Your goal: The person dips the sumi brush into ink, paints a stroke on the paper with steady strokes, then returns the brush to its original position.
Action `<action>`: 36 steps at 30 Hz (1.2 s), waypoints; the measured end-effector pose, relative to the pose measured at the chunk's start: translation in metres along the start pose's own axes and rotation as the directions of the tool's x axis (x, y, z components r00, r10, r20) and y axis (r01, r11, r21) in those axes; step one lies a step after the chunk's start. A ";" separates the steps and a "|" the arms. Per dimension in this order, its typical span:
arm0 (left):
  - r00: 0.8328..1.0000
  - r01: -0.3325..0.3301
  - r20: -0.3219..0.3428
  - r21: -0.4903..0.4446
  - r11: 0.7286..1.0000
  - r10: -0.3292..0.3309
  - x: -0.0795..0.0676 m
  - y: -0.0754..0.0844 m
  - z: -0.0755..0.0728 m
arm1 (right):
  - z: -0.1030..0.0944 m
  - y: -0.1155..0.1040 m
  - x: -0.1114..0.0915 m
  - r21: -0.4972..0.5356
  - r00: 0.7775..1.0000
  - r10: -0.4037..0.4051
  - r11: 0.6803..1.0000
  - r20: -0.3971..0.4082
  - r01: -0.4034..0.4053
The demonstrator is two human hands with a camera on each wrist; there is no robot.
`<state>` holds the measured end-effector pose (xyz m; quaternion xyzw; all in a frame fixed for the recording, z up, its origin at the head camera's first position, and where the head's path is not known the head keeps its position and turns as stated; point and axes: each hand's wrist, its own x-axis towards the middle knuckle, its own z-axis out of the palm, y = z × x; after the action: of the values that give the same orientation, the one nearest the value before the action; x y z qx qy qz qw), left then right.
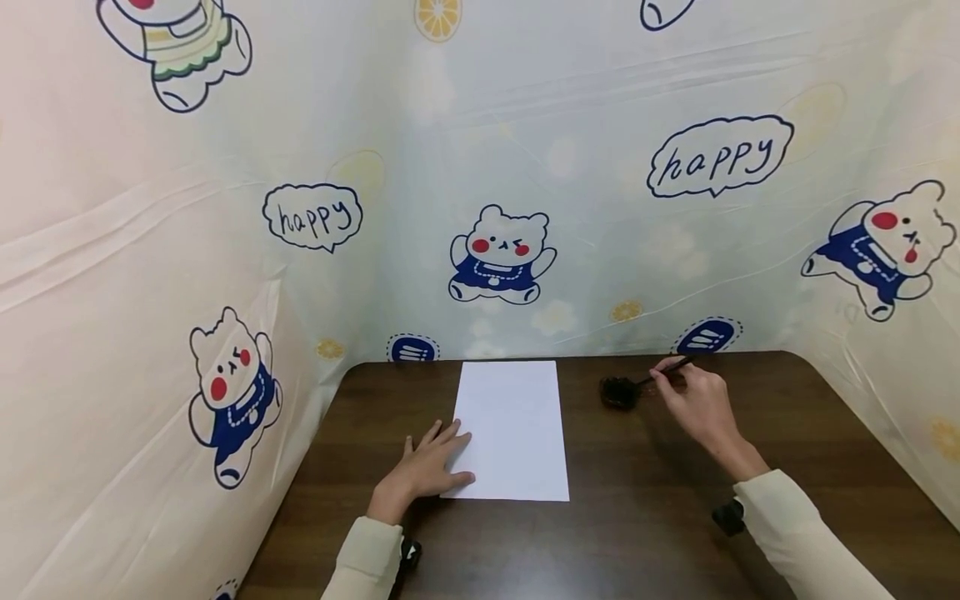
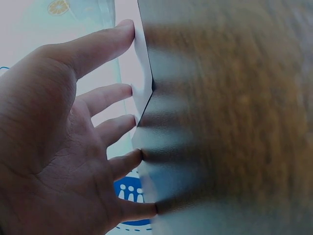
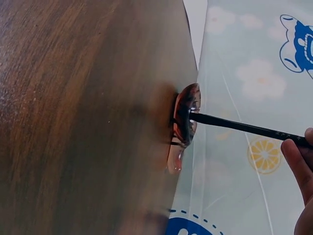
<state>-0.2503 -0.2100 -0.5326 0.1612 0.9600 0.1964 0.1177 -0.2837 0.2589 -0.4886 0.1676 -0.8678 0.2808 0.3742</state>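
Observation:
A white sheet of paper [image 1: 517, 425] lies on the dark wooden table. My left hand [image 1: 423, 468] rests at the sheet's left edge with its fingers spread, thumb and some fingertips touching the paper; the left wrist view shows the same hand [image 2: 73, 132] from the palm side. Farther right, my right hand [image 1: 701, 404] pinches the black handle of a brush [image 3: 244, 128]. The brush's lower end meets a small dark, glossy dish [image 3: 183, 117] on the table, right of the paper. Its tip is hidden in the dish.
The brown table [image 1: 487, 550] has rounded far corners. Pale cloth [image 1: 510, 125] printed with bears and "happy" bubbles hangs behind it and along both sides. Between the sheet and the dish runs a strip of bare wood.

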 end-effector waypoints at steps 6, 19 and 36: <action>1.000 -0.003 0.004 -0.001 1.000 0.003 0.000 0.001 0.000 | -0.003 -0.002 0.002 0.004 1.000 -0.011 1.000 -0.021 0.012; 1.000 0.004 -0.009 -0.003 1.000 -0.004 -0.001 0.003 -0.001 | -0.005 -0.006 0.007 0.002 0.998 -0.019 1.000 -0.056 0.019; 1.000 -0.004 -0.005 -0.010 1.000 0.004 0.001 0.001 -0.001 | 0.000 -0.002 0.004 0.031 0.998 0.032 0.999 -0.048 -0.031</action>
<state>-0.2514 -0.2094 -0.5318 0.1622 0.9589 0.2019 0.1155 -0.2854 0.2572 -0.4845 0.1528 -0.8567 0.3037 0.3879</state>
